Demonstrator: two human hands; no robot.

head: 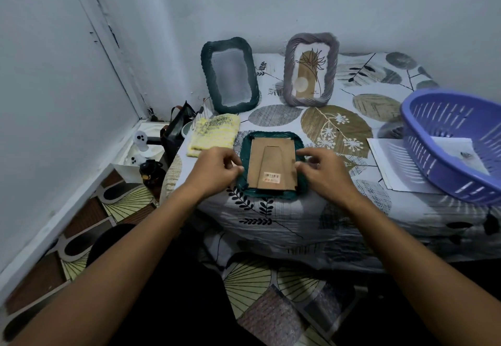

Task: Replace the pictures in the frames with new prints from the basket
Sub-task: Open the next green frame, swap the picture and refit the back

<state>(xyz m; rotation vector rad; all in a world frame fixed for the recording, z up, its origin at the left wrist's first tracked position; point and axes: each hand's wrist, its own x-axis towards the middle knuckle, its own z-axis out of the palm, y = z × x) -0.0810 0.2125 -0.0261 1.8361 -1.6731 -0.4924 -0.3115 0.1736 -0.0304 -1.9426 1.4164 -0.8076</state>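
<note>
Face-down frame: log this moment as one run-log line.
face-down frame on table | left hand at its left edge | right hand at its right edge | cardboard back still on | basket to the right

The light is dim, cool and bluish, spread evenly with no hard glare. Soft shadows gather under the counter (311, 226) edge and on the floor (113, 204) near the bottom, where detail sinks into black. The wide lens bends the wall corner (108, 55) and stretches the purple basket (461, 142) at the right edge. Focus is soft overall, and the glass of the dark green frame (229, 74) looks hazy.
</note>
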